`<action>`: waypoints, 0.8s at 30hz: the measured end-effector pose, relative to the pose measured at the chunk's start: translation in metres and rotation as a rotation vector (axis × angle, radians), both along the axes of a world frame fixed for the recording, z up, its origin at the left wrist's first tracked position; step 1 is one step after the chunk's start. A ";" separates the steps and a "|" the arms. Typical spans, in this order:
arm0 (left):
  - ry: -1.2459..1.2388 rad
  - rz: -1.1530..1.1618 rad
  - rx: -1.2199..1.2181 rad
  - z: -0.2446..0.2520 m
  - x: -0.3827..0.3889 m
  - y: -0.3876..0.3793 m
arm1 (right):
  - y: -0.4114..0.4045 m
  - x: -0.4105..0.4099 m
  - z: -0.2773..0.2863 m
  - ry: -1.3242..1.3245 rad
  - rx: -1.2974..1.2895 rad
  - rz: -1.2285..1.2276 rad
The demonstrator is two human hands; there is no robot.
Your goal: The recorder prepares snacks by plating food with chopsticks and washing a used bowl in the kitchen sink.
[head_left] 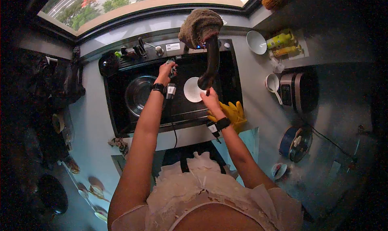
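My left hand [167,71] is closed around a small grey-green object [173,68] over the black sink [182,115]; its kind is unclear. Below the end of the dark faucet spout [213,59], my right hand [211,100] has its thumb over the edge of a white bowl [192,90]. Its fingers are by the spout end, and whether they grip bowl or spout is unclear. A brown cloth [201,26] wraps the faucet's top. To the left in the sink lies a round, glassy basin [138,94]. Yellow rubber gloves [235,114] hang at the sink's front right corner.
Right of the sink are a white bowl [256,42], yellow bottles [283,41], a spoon in a small bowl [272,82], a dark appliance [298,92] and a lidded pot [295,143]. A crumpled cloth [119,144] lies at the front left corner. A window is behind the sink.
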State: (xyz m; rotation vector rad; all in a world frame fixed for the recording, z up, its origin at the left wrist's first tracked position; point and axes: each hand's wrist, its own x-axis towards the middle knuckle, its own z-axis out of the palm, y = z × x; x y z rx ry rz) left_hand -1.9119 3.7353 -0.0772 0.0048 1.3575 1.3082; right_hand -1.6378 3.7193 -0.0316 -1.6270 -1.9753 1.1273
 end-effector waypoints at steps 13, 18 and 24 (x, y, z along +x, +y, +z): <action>-0.203 0.039 0.063 -0.008 -0.021 0.011 | -0.003 0.012 -0.013 0.568 -0.836 -0.232; -0.346 0.083 0.293 0.006 0.009 -0.011 | -0.003 0.008 0.012 0.517 -0.599 -0.221; -0.542 -0.052 0.171 -0.025 0.100 -0.061 | -0.017 -0.008 0.056 -0.050 0.197 0.081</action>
